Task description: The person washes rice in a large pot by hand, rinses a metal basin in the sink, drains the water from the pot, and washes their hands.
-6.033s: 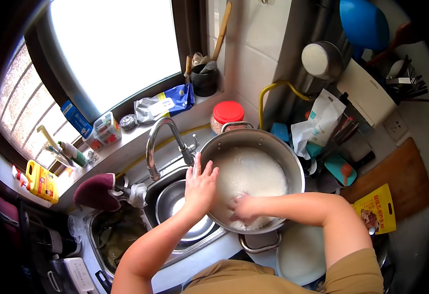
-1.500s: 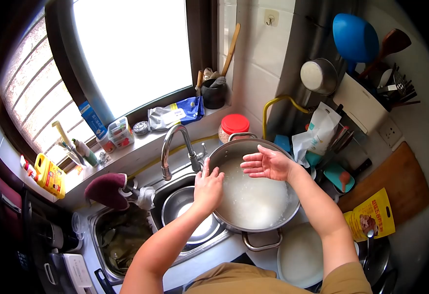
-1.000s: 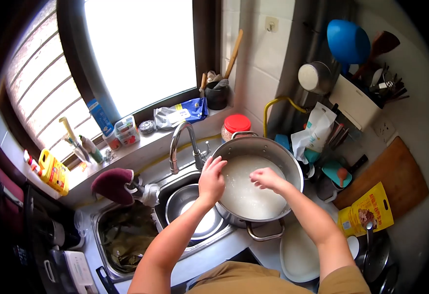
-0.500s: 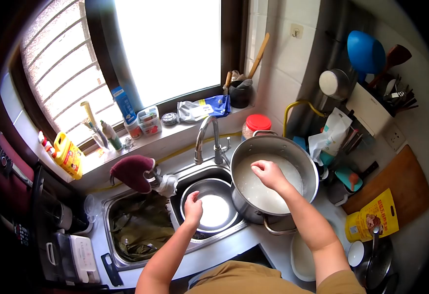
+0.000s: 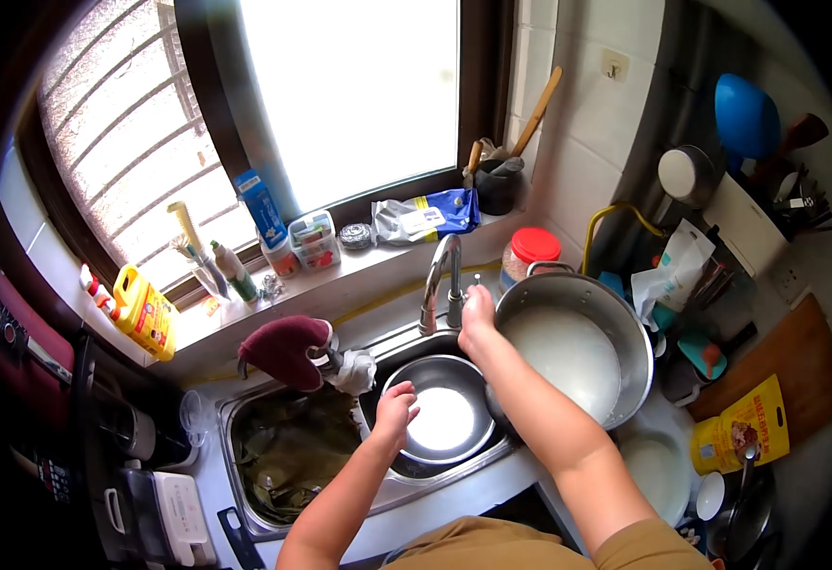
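My right hand [image 5: 478, 317] is at the small lever of the chrome faucet [image 5: 441, 285], with its fingers closed around it. No stream of water can be made out under the spout. Over the left rim of a steel basin [image 5: 482, 432] is my left hand [image 5: 395, 414], its fingers loosely bent and apart, holding nothing. The basin sits in the right sink bowl. Beside it stands a large steel pot [image 5: 640, 332] with cloudy whitish liquid [image 5: 568, 356], partly behind my right forearm.
Large dark green leaves [image 5: 292, 456] fill the left sink bowl. A maroon cloth [image 5: 287, 350] hangs behind it. A red-lidded jar [image 5: 535, 249] stands behind the pot, and a pale bowl [image 5: 658, 470] lies to its right. Bottles and packets line the windowsill [image 5: 340, 275].
My right hand has moved from above the pot's liquid, left and back to the faucet lever. My left hand stays by the basin's rim. The view has shifted slightly.
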Motion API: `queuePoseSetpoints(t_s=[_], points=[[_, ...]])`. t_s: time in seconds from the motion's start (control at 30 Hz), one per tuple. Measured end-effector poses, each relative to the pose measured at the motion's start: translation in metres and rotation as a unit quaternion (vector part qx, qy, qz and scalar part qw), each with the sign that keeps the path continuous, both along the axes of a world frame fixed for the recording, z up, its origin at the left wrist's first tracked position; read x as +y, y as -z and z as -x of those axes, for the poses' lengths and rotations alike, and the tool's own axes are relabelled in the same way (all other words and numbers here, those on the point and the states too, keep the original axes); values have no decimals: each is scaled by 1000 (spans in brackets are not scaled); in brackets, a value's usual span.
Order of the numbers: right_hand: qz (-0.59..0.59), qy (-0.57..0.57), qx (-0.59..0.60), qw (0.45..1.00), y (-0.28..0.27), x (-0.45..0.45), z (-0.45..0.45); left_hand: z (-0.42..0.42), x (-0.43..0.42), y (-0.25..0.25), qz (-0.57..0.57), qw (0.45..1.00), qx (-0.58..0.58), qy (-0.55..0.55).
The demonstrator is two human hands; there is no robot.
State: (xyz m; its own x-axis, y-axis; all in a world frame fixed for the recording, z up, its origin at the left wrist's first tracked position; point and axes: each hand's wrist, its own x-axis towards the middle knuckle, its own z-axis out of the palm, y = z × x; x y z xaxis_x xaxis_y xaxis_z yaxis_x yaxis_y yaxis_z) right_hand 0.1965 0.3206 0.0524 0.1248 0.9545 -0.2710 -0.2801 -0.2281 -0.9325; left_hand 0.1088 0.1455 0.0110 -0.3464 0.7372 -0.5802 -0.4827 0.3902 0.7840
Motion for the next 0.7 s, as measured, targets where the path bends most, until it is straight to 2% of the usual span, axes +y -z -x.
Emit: queuePoseSetpoints(t_s=[0.07, 0.1, 0.13, 0.2, 0.27, 0.3, 0.37, 0.43, 0.5, 0.53, 0.6, 0.7], points=[[5, 83, 30, 996, 3, 25, 10, 4, 7, 0, 1, 998, -59, -12], [64, 96, 114, 987, 1, 38, 14, 5, 12, -1, -1, 996, -92, -18], [76, 58, 75, 993, 4, 43, 11, 6, 16, -1, 4, 992, -127, -29], [64, 24, -198, 978, 30, 71, 20, 11, 22, -6, 3, 984, -175, -29], [28, -3, -302, 953, 29, 78, 24, 20, 27, -5, 7, 981, -191, -30], [49, -14, -259, 965, 42, 95, 27, 23, 30, -3, 2, 978, -205, -32], [64, -72, -286, 953, 65, 116, 21, 32, 33, 0, -1, 974, -221, -45], [85, -61, -258, 960, 79, 132, 13, 40, 37, 5, -1, 971, -233, -57], [67, -59, -357, 930, 57, 111, 8, 45, 42, 6, -1, 967, -246, -64], [73, -61, -360, 928, 35, 91, 11, 44, 45, 3, -3, 965, -253, -62], [114, 15, -430, 895, 15, 66, 16, 40, 49, -1, -7, 962, -270, -46], [116, 14, -424, 898, 10, 59, 18, 28, 60, -5, 7, 954, -299, -32]])
